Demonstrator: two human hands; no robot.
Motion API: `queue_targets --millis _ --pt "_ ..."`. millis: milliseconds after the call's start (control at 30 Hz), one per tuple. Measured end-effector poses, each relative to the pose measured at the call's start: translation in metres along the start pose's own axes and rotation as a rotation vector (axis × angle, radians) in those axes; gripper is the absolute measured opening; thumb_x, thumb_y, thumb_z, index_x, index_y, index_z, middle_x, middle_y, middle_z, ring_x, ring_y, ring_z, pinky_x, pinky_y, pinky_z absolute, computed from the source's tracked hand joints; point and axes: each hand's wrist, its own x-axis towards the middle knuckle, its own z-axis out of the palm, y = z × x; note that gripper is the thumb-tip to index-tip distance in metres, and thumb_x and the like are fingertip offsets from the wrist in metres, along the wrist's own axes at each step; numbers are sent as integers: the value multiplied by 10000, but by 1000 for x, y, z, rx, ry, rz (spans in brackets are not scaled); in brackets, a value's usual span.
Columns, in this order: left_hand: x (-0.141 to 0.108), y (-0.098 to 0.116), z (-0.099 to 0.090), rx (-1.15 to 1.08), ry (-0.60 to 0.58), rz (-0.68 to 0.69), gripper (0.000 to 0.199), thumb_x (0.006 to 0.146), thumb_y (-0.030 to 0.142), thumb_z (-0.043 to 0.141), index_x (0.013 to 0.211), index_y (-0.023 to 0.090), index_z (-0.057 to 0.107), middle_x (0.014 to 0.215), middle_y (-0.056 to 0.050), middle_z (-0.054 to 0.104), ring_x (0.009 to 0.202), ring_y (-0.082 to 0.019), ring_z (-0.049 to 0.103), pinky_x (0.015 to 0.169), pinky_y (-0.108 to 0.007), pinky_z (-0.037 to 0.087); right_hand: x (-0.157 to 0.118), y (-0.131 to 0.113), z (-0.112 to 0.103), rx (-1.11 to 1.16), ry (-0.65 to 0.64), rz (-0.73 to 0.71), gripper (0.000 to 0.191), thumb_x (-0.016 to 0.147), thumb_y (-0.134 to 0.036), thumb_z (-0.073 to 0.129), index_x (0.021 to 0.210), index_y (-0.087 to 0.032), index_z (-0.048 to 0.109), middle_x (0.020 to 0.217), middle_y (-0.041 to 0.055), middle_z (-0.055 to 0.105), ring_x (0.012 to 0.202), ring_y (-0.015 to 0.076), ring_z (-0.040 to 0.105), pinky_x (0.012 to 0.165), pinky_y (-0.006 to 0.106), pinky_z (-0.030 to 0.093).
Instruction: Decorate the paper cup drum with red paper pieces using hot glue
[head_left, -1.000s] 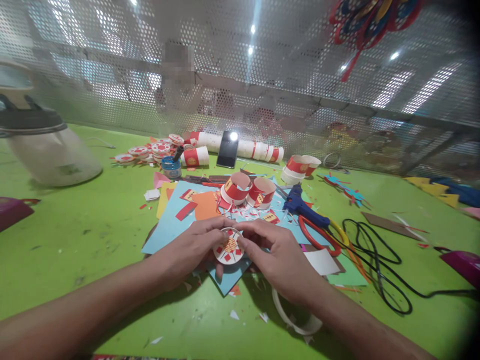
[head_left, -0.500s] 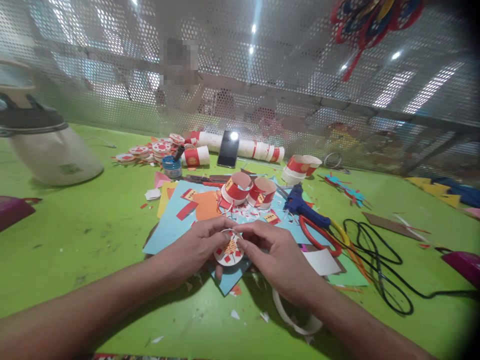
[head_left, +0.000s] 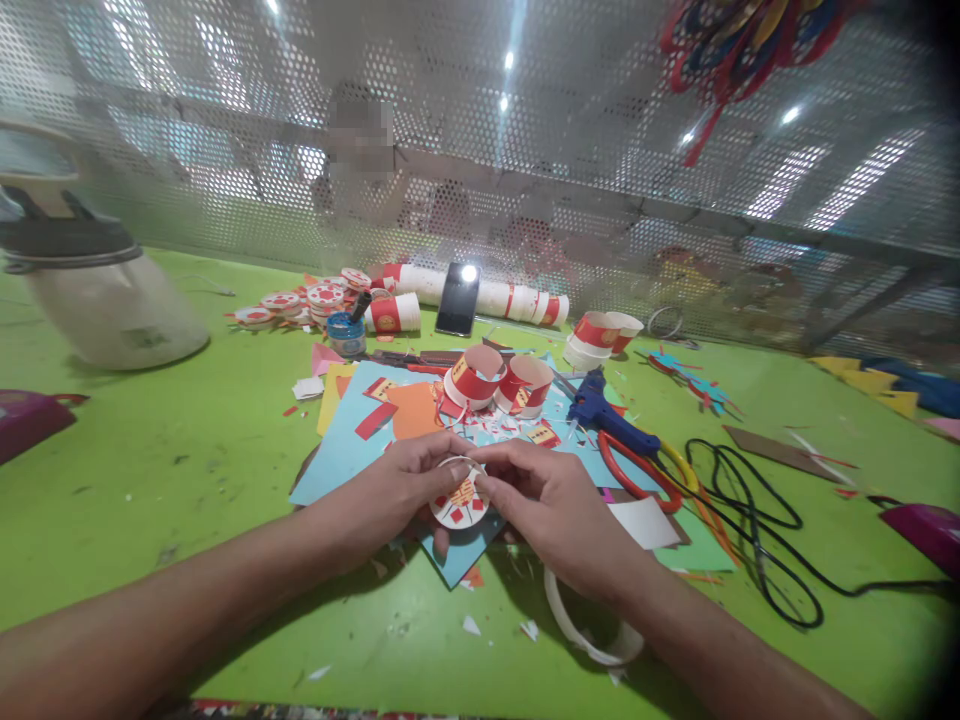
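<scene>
Between my two hands is a small white paper disc with red squares, dark lines and a yellow-orange pattern at its centre. My left hand grips its left side, thumb on the face and fingers beneath. At the upper right edge, my right hand pinches it with thumb and forefinger. The disc is held over light blue paper. Just beyond stand two cut rings of red-and-white paper cup, amid red and white scraps. A white paper ring lies below my right wrist.
To the right lie a blue glue gun, red-handled scissors and a looped black cord. Behind are a blue jar, a phone, stacked cups and decorated discs. A large jug stands left.
Both hands keep their hold on the disc; the fingers shift only slightly on it. The whole view has moved a little.
</scene>
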Motion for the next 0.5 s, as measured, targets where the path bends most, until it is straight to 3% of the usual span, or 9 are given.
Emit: queue_targets --millis 233,333,500 --pt "-3 5 -5 -141 -21 11 323 840 318 575 1151 231 587 833 -30 618 653 -150 605 554 -264 518 3 -1 -2 175 -15 120 259 843 -314 612 1044 -176 698 744 21 642 555 116 486 465 246 395" --pt "-5 8 -6 -211 -30 39 408 749 190 574 1156 214 587 898 -47 637 663 -145 601 623 -304 548 5 -2 -5 242 -18 172 249 812 -312 631 1001 -165 701 710 4 610 554 107 469 459 232 367" --pt "-2 7 -8 8 -60 124 638 637 94 677 1245 218 528 1073 -75 642 851 -195 627 706 -316 541 8 -3 -11 271 11 197 247 785 -304 646 963 -139 690 653 -19 585 558 100 487 541 249 408"
